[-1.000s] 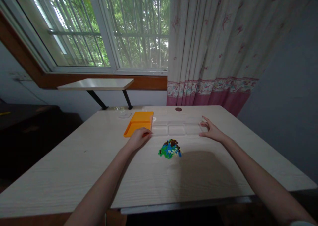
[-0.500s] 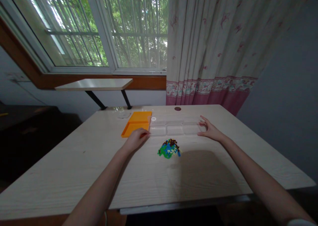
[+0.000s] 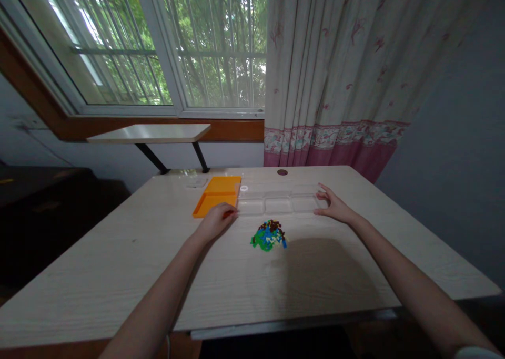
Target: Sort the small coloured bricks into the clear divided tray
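Note:
A clear plastic tray with several compartments lies across the far middle of the pale wooden table. My left hand rests at the tray's left end with its fingers curled against it. At the tray's right end my right hand has its fingers on the rim. A small heap of tiny green, blue, brown and yellow pieces lies on the table just in front of the tray, between my hands.
An orange lid or flat tray lies left of the clear tray, partly under my left hand's fingertips. A small clear piece sits behind it. A cable hole marks the table's back edge. Window, shelf and curtain stand behind.
Both hands and the clear tray have stayed put; only my head has shifted slightly, sliding the scene a little up and left.

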A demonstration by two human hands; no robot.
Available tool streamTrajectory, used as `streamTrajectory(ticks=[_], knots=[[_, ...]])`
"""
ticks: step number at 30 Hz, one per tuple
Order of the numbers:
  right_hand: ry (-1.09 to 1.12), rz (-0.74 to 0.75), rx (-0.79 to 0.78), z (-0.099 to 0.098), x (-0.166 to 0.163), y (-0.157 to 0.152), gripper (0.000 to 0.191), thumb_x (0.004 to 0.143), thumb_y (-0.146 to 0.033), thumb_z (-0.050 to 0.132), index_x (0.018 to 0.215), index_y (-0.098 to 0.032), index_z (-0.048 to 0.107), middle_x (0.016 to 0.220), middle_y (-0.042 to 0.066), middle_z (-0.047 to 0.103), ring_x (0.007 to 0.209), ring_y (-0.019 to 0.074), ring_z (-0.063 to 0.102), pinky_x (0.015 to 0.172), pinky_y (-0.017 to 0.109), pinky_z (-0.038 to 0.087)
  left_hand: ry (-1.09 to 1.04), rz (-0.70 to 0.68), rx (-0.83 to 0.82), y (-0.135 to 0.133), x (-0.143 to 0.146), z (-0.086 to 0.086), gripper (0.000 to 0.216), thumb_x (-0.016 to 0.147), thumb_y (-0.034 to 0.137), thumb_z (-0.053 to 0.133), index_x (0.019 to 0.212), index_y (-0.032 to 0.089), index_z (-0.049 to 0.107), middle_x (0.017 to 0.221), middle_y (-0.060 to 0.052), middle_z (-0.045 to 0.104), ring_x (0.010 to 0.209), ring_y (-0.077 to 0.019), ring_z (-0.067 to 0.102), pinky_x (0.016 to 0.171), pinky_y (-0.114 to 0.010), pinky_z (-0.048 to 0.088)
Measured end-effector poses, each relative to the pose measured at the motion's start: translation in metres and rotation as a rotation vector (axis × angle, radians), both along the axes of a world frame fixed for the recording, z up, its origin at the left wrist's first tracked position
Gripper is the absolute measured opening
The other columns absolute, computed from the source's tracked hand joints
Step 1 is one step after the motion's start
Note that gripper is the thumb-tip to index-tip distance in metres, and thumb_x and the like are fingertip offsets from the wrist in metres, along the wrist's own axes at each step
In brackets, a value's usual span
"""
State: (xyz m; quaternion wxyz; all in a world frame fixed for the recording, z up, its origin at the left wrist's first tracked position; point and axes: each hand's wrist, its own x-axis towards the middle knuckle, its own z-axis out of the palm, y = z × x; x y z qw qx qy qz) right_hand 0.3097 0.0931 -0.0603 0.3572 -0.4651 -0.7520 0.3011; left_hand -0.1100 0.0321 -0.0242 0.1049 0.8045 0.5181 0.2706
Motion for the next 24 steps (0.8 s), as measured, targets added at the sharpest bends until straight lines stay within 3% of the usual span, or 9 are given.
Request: streamTrajectory(ticks=[8, 13, 16, 20, 24], knots=[[-0.01, -0.005, 0.001, 0.003, -0.002, -0.003, 0.1, 0.06, -0.043, 0.072, 0.137, -0.019, 0.013, 0.118, 0.016, 0.05, 0.112, 0.0242, 0.048, 0.098, 0.044, 0.033, -0.024, 0.046, 0.001, -0.007, 0.0, 0.008, 0.031, 0.078, 0.038, 0.048, 0.094, 0.016, 0.062, 0.091, -0.008, 0.065, 0.083, -0.0188, 0.059, 0.075, -0.029, 0.045], [-0.025, 0.008, 0.008, 0.0, 0.0, -0.002, 0.101, 0.059, -0.043, 0.073, 0.137, -0.02, 0.012, 0.119, 0.015, 0.05, 0.111, 0.0241, 0.048, 0.098, 0.043, 0.034, -0.121, 0.405, 0.018, 0.012, -0.042, 0.027, 0.04, 0.08, 0.045, 0.04, 0.098, 0.016, 0.062, 0.092, -0.007, 0.066, 0.081, -0.0186, 0.06, 0.072, -0.027, 0.046], [-0.026, 0.017, -0.004, 0.001, 0.002, -0.002, 0.102, 0.059, -0.042, 0.073, 0.138, -0.021, 0.012, 0.121, 0.015, 0.048, 0.113, 0.0249, 0.047, 0.097, 0.045, 0.035, 0.11, 0.627, -0.082, 0.038, -0.075, 0.032, 0.039, 0.08, 0.038, 0.038, 0.102, 0.016, 0.06, 0.092, -0.008, 0.065, 0.083, -0.0205, 0.06, 0.074, -0.028, 0.046], [0.017, 0.011, -0.02, 0.0, 0.007, -0.002, 0.088, 0.069, -0.045, 0.065, 0.137, -0.025, 0.014, 0.125, 0.014, 0.045, 0.111, 0.0248, 0.047, 0.093, 0.047, 0.039, 0.204, 0.693, -0.104, 0.07, -0.099, 0.025, 0.05, 0.074, 0.026, 0.045, 0.122, 0.013, 0.047, 0.113, -0.017, 0.055, 0.102, -0.03, 0.053, 0.084, -0.04, 0.041], [0.085, 0.003, -0.038, -0.004, 0.015, 0.001, 0.069, 0.08, -0.048, 0.05, 0.136, -0.026, 0.016, 0.124, 0.014, 0.043, 0.109, 0.0228, 0.048, 0.089, 0.044, 0.044, 0.255, 0.743, -0.122, 0.082, -0.11, 0.012, 0.055, 0.075, 0.032, 0.046, 0.127, 0.016, 0.04, 0.126, -0.022, 0.041, 0.112, -0.0399, 0.041, 0.083, -0.052, 0.038]])
